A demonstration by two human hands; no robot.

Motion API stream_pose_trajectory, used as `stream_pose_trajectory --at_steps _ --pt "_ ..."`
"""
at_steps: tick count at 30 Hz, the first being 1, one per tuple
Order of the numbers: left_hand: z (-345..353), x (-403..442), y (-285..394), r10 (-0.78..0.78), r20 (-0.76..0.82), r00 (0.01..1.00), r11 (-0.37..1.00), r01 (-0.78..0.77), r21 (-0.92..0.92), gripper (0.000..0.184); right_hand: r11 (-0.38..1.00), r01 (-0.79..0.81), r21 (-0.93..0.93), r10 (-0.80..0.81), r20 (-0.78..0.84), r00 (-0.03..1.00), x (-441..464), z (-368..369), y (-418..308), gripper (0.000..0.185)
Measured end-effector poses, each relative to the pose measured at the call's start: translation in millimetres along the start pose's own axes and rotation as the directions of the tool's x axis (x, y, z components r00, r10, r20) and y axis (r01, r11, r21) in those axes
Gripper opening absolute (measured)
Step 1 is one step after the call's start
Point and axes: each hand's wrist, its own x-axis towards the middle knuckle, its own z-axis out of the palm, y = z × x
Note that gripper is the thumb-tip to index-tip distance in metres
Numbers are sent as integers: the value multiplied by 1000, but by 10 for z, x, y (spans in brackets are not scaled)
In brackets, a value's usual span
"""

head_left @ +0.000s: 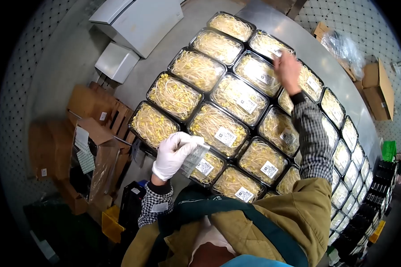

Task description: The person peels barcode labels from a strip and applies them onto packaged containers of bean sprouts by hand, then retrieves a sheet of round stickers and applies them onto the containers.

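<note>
My left hand (176,153), in a white glove, is closed around a strip of label backing (194,160) at the near left edge of the trays. My right hand (288,71) is bare and reaches over the far rows. Its slightly blurred fingers are apart, touching or just above a white label (277,52) on a bean sprout tray (265,43). Beside it lies another labelled bean sprout tray (254,71). Black trays of bean sprouts under clear film stand in tight rows. In the leftmost row, a bean sprout tray (174,97) shows no label.
The trays stand on a metal table (314,42). On the left are cardboard boxes (96,133), a yellow bin (112,224) and a white box-shaped unit (142,24). An open carton (378,91) and clear plastic (343,49) lie beyond the table. Stacked black trays (378,196) stand at right.
</note>
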Motion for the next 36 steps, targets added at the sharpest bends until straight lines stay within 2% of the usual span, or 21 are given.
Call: stream_pose_trajectory --at_steps 1,2,3,6,8,10,11,12,13,15,20,23,24,26,28,29,30,31,32,34,36 --pt "42 36 -40 -6 -48 999 999 8 42 14 809 -22 588 -111 190 976 -325 -200 -316 33" --pt "87 75 -85 -13 -95 995 996 21 85 15 653 -93 751 -321 387 865 -707 -734 -822 35" --pt "158 135 -100 117 -165 979 983 -91 159 17 442 -148 885 -516 386 765 -1041 -522 -959 36" --pt "165 176 -220 79 -200 977 976 -35 216 21 221 -482 848 -717 476 508 -1564 -927 -1436 24" --pt "110 112 -192 -95 -102 990 995 98 24 17 190 -314 930 -737 346 580 -1349 -789 -1350 16" --pt "-29 36 -281 -106 -22 994 994 106 22 13 401 -172 900 -505 374 778 -860 -610 -1212 18" --pt "-90 -25 -87 -239 57 969 968 243 -63 13 452 -33 891 -366 219 904 -474 -209 -1019 19" --pt "-148 -95 -82 -301 103 948 931 316 -184 17 644 40 764 -239 152 959 -39 -268 -936 23" --pt "-198 -142 -65 -296 141 945 917 322 -234 18 745 242 622 -213 -122 969 416 37 -762 26" --pt "-289 -222 -46 -243 149 958 928 275 -253 23 930 217 297 -168 -180 969 1019 282 -628 26" --pt "-431 -382 -43 -182 -13 983 915 164 -369 29 954 299 -27 -299 -178 938 1593 885 -643 23" --pt "-536 -340 -155 139 -24 990 979 -141 -145 14 937 294 -188 -334 -232 914 1507 835 -775 21" --pt "-532 -397 -203 -18 -70 997 977 3 -212 14 934 279 -223 -333 -262 906 1449 783 -801 21" --pt "-369 -280 -11 -95 -216 972 961 33 -275 14 917 283 -280 -354 -248 902 1340 698 -860 20" --pt "-431 -222 -168 60 -109 992 996 -67 -60 18 919 309 -245 -344 -118 931 816 269 -1256 19" --pt "-407 -189 -137 -39 -158 987 998 30 -59 17 858 368 358 -417 68 906 572 313 -1318 26" --pt "-349 -155 -104 -142 -207 968 989 132 -62 16 717 95 691 -500 415 760 53 -283 -1635 33" --pt "-283 -66 -109 52 -282 958 989 -9 149 14 576 53 816 -626 398 670 -337 -384 -1729 31" --pt "-225 -19 -66 43 -335 941 996 -16 84 16 422 -45 906 -739 372 562 -725 -484 -1824 29" --pt "-254 20 -282 229 -308 923 929 -113 353 19 239 -376 895 -854 378 357 -1270 -700 -1948 26" --pt "-277 -7 -216 -4 -212 977 964 60 260 19 266 -272 925 -811 367 455 -1190 -813 -1840 20"
